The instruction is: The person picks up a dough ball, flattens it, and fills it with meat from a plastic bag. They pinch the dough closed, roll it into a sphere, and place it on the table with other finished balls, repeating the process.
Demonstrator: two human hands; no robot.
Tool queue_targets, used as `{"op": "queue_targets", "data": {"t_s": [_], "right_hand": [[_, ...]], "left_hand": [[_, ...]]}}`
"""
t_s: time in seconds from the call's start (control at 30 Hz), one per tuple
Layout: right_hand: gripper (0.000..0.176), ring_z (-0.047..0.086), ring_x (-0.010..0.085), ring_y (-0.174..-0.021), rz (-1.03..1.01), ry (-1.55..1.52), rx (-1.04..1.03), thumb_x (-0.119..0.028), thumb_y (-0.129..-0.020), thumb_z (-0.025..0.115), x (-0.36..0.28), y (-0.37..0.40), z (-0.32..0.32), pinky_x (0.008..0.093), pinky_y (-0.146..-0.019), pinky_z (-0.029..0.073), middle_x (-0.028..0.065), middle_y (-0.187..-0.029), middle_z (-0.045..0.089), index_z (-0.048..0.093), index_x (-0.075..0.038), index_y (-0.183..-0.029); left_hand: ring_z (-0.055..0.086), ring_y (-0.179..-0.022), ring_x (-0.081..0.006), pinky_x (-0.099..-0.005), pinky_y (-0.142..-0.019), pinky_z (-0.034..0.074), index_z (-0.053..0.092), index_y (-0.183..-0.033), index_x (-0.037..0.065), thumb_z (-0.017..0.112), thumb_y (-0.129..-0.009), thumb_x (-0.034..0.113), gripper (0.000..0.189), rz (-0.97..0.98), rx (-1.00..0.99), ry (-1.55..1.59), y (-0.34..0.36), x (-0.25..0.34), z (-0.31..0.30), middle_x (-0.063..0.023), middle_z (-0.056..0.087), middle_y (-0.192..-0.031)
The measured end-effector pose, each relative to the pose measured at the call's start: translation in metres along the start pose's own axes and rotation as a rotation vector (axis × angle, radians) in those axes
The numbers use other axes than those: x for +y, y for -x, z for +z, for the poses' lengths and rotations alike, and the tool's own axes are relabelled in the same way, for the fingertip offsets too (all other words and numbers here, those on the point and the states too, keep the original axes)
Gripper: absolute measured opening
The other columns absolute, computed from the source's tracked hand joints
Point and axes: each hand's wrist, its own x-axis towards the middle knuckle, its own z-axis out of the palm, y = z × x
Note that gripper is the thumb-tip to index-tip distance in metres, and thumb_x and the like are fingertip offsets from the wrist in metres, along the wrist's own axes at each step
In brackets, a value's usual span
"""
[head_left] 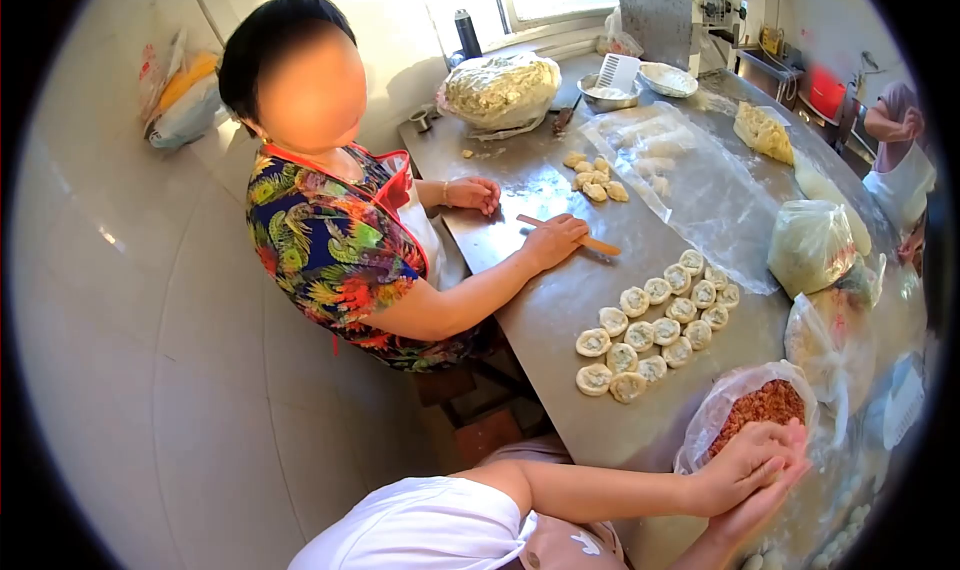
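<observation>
My left hand [738, 464] and my right hand [762, 500] are pressed together, palms facing and fingers closed. Whatever lies between them is hidden. Just beyond my hands is a plastic-lined container of reddish-brown crumbly filling [758, 410], partly covered by my fingers. Several small round dough pieces [638, 336] with dimpled, pale-speckled centres lie in rows on the metal table [545, 330], to the left of the filling.
Across the corner, a co-worker's hand [557, 240] rests on a flat wooden stick [602, 246]. Dough lumps [597, 178], a covered dough mass [500, 88], a plastic sheet [700, 190] and a filled bag [815, 245] occupy the table. Another person [895, 135] stands far right.
</observation>
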Motion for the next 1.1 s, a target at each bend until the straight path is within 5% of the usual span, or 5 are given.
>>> {"op": "queue_targets", "data": {"t_s": [0.2, 0.4, 0.53, 0.63, 1.1], "right_hand": [[0.047, 0.048, 0.0247, -0.113, 0.065, 0.216, -0.012, -0.04, -0.102, 0.031, -0.007, 0.006, -0.012, 0.0377, -0.097, 0.037, 0.0158, -0.124, 0.05, 0.051, -0.001, -0.12], [0.043, 0.062, 0.0271, -0.083, -0.311, 0.809, 0.24, -0.031, -0.101, 0.038, 0.003, -0.001, -0.02, 0.0383, -0.078, 0.048, 0.0135, -0.09, 0.066, 0.063, -0.001, -0.084], [0.058, 0.042, 0.026, -0.13, -0.169, -0.036, -0.102, -0.045, -0.102, 0.03, 0.026, -0.007, -0.012, 0.0368, -0.109, 0.029, 0.0178, -0.138, 0.047, 0.048, 0.0, -0.134], [0.077, 0.02, 0.0267, -0.143, -0.373, 0.371, -0.111, -0.059, -0.098, 0.02, 0.008, -0.007, -0.013, 0.039, -0.116, 0.013, 0.0175, -0.153, 0.024, 0.029, 0.001, -0.145], [0.083, 0.0, 0.0291, -0.146, -0.26, -0.198, -0.137, -0.064, -0.095, 0.022, -0.003, 0.001, -0.011, 0.0412, -0.115, 0.0, 0.0128, -0.158, 0.008, 0.013, -0.003, -0.15]], "left_hand": [[0.0, -0.145, -0.0378, -0.0478, -0.114, 0.007, 0.021, -0.149, 0.002, 0.017, -0.1, 0.052, 0.07, -0.096, -0.146, -0.223, 0.006, 0.009, 0.003, -0.021, 0.001, -0.156], [0.016, -0.143, -0.03, -0.0369, -0.115, 0.015, 0.019, -0.147, -0.002, 0.032, -0.102, 0.04, 0.063, -0.188, 0.102, 0.284, -0.012, 0.005, 0.002, -0.0178, 0.011, -0.155], [0.03, -0.137, -0.024, -0.0323, -0.113, 0.022, 0.024, -0.146, -0.003, 0.033, -0.103, 0.038, 0.06, -0.238, -0.001, 0.331, -0.009, -0.002, 0.0, -0.015, 0.03, -0.149], [0.037, -0.131, -0.0228, -0.032, -0.108, 0.029, 0.034, -0.141, -0.004, 0.033, -0.104, 0.034, 0.053, -0.385, -0.091, 0.56, 0.001, 0.021, -0.001, -0.0139, 0.042, -0.14], [0.062, -0.09, -0.0174, -0.029, -0.076, 0.048, 0.058, -0.077, 0.001, 0.048, -0.101, 0.02, 0.031, -0.599, 0.113, 0.576, -0.002, 0.009, -0.003, -0.006, 0.064, -0.083]]}}
